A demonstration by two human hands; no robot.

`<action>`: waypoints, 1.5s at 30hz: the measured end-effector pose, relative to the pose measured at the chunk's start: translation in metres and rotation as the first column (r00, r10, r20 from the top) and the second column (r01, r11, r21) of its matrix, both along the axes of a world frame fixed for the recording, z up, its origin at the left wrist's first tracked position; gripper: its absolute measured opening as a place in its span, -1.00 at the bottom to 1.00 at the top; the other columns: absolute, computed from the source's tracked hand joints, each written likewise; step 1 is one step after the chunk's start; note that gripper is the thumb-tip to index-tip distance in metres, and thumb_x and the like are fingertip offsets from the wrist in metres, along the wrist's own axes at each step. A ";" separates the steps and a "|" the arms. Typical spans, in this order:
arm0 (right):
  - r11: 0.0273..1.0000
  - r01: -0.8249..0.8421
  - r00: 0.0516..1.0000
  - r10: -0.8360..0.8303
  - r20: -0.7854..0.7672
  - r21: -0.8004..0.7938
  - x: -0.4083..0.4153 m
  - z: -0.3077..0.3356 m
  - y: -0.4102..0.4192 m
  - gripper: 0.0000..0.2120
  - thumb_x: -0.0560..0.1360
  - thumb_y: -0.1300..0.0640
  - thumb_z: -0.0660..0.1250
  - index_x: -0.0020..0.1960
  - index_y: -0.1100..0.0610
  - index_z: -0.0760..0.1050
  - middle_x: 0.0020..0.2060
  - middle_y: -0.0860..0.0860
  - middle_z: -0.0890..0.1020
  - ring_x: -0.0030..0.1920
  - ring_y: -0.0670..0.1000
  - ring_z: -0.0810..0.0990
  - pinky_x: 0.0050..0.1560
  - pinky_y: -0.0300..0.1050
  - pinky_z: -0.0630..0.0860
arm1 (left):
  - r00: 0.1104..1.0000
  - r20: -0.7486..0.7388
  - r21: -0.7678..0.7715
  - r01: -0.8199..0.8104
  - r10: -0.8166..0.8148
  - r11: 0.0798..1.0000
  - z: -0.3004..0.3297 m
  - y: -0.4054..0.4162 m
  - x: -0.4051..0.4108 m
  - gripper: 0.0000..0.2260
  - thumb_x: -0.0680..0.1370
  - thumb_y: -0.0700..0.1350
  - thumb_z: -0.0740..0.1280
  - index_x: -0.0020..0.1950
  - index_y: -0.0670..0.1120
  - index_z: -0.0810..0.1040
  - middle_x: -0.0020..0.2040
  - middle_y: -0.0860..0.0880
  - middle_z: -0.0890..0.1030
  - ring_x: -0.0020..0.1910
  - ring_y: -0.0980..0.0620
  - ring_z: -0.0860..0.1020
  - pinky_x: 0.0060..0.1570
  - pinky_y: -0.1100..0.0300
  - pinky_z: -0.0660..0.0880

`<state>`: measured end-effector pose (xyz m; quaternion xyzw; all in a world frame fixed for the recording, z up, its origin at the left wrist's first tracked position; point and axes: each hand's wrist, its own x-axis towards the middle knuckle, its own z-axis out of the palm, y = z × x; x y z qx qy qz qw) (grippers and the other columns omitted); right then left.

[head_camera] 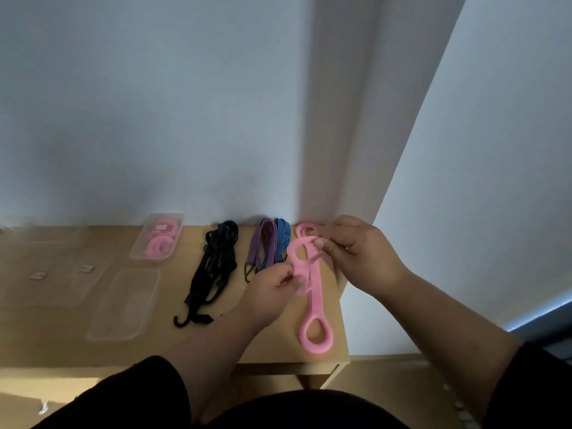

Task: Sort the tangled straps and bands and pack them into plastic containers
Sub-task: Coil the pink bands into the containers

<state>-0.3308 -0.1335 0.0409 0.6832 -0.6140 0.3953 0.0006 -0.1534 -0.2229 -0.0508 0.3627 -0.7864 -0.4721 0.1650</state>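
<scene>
Near the worktop's right edge, the left hand and right hand each pinched the pink band, seemingly rolling it; next, coiling it tightly for the far container.

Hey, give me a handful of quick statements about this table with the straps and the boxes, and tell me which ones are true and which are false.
1. Both hands hold a pink band. True: the left hand and the right hand each pinch it.
2. The black straps are packed in a box. False: they lie loose on the table.
3. The far box holds pink bands. True.
4. The near box is full of purple straps. False: the purple and blue straps lie on the table beside the black ones.
</scene>
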 end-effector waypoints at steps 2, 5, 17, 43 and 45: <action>0.997 -0.076 0.996 0.075 -0.045 -0.022 0.004 -0.005 0.002 -0.81 0.55 0.09 0.39 0.06 0.15 0.71 -0.11 -0.03 0.66 -0.02 -0.12 0.55 -0.02 -0.35 0.44 | 0.998 -0.055 0.031 -0.031 0.033 0.999 0.005 0.002 0.002 -0.84 0.59 0.02 0.30 -0.06 -0.01 0.64 -0.17 0.00 0.65 -0.16 -0.04 0.60 -0.12 0.01 0.53; 0.989 -0.145 0.977 0.140 -0.158 -0.016 0.009 -0.019 0.003 -0.76 0.55 0.04 0.38 0.11 0.13 0.70 -0.07 0.01 0.66 -0.02 0.03 0.58 0.05 -0.22 0.46 | 0.972 -0.226 0.222 -0.019 0.070 0.975 0.014 0.003 0.003 -0.89 0.61 -0.14 0.35 0.04 0.01 0.67 -0.06 -0.02 0.71 -0.05 0.00 0.66 -0.02 0.09 0.57; 0.990 -0.121 0.850 0.140 -0.508 0.072 0.028 -0.063 0.020 -0.74 0.36 0.02 0.56 0.03 0.01 0.70 -0.08 -0.07 0.64 -0.02 0.08 0.59 0.04 -0.02 0.40 | 0.878 -0.372 0.509 -0.077 0.300 0.857 0.044 -0.011 0.008 -0.83 0.60 -0.20 0.35 -0.09 -0.04 0.73 -0.07 -0.30 0.68 -0.09 -0.20 0.62 0.11 -0.28 0.53; 0.956 0.004 0.909 -0.125 0.396 0.293 0.037 0.008 -0.026 -0.92 0.59 0.11 0.37 -0.03 0.02 0.65 -0.20 -0.11 0.68 -0.19 -0.13 0.62 -0.16 -0.25 0.54 | 0.901 -0.429 0.265 0.059 0.063 0.962 0.074 -0.025 0.017 -0.80 0.49 -0.18 0.45 0.10 -0.09 0.59 0.06 -0.20 0.69 0.08 -0.13 0.64 0.21 -0.07 0.53; 0.959 0.025 0.910 -0.139 0.391 0.283 0.037 0.013 -0.028 -0.92 0.60 0.11 0.36 -0.05 0.04 0.62 -0.20 -0.09 0.66 -0.19 -0.14 0.59 -0.22 -0.33 0.49 | 0.929 -0.367 0.256 0.064 0.036 0.964 0.067 -0.023 0.019 -0.87 0.59 -0.18 0.38 0.13 -0.12 0.61 0.04 -0.08 0.70 0.06 -0.02 0.65 0.14 0.09 0.55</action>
